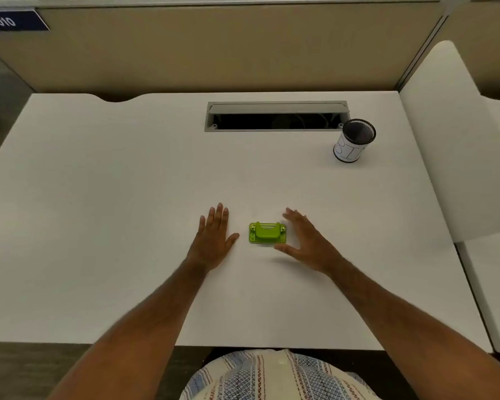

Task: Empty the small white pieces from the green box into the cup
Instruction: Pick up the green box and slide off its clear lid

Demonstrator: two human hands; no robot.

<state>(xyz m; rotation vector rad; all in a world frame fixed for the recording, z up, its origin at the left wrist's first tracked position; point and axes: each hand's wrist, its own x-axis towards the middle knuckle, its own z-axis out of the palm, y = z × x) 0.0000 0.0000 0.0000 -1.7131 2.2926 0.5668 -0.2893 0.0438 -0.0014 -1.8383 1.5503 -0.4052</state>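
Nothing of the task looks done yet: the green box [267,232] sits closed on the white bench [127,197], near the front edge and between the two hands, and no small white pieces are visible anywhere. The left hand [212,241] lies flat on the bench just beside the box, fingers together, holding nothing. The right hand [306,241] is spread open on the other side, thumb and fingers curved around the box's end, close to it but not visibly gripping. The cup [354,140], a dark mesh pot with a white paper band, stands upright well apart at the far right, beside the cable slot [276,116]. Grasping, opening, carrying and tipping all appear to remain.
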